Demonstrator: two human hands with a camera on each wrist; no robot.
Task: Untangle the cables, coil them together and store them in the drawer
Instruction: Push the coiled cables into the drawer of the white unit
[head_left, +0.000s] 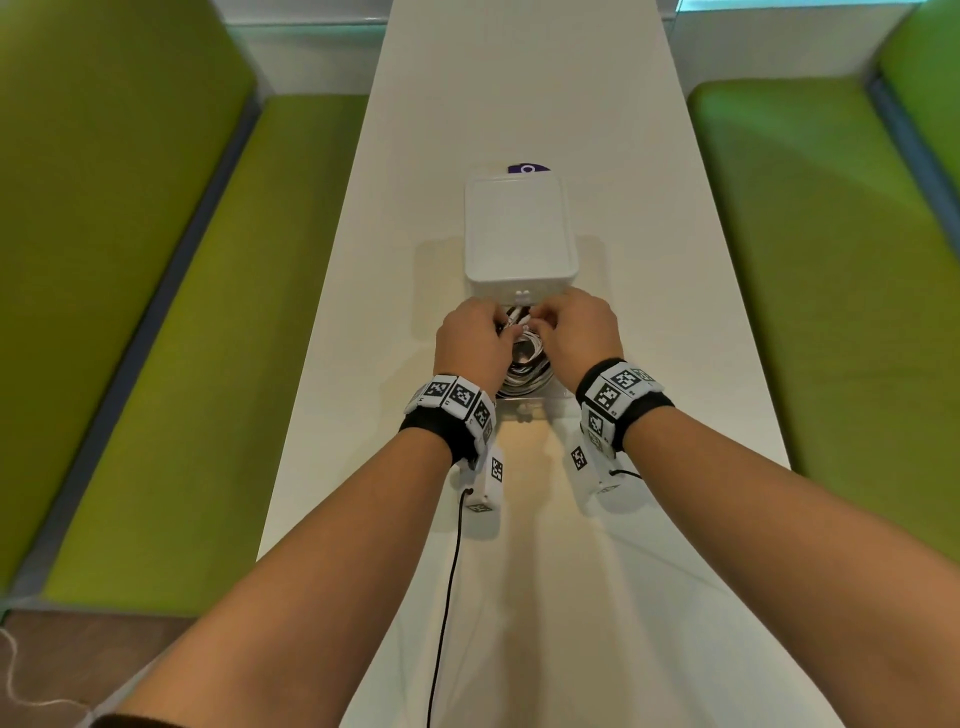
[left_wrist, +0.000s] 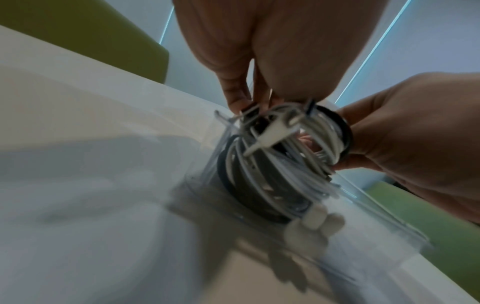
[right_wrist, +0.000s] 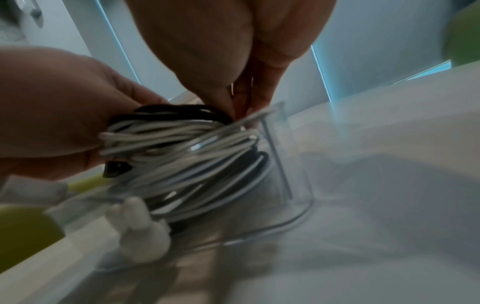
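A coil of white and black cables (head_left: 523, 364) sits partly inside the clear pulled-out drawer (head_left: 524, 404) of a white storage box (head_left: 519, 234). My left hand (head_left: 470, 338) grips the coil's left side, and in the right wrist view its fingers (right_wrist: 85, 144) curl round the coil (right_wrist: 182, 154). My right hand (head_left: 579, 327) holds the right side; its fingers (left_wrist: 363, 148) wrap the coil (left_wrist: 272, 164). A white plug end (left_wrist: 267, 137) sticks out of the coil's top. The drawer's clear wall (right_wrist: 285, 164) stands beside the coil. Fingertips are hidden in the head view.
The drawer front carries a white rabbit-shaped handle (right_wrist: 140, 226). The box stands mid-way along a long white table (head_left: 519, 78), with green benches left (head_left: 182, 312) and right (head_left: 805, 260). A purple disc (head_left: 529, 169) lies behind the box. A black wire (head_left: 447, 597) hangs from my left wrist.
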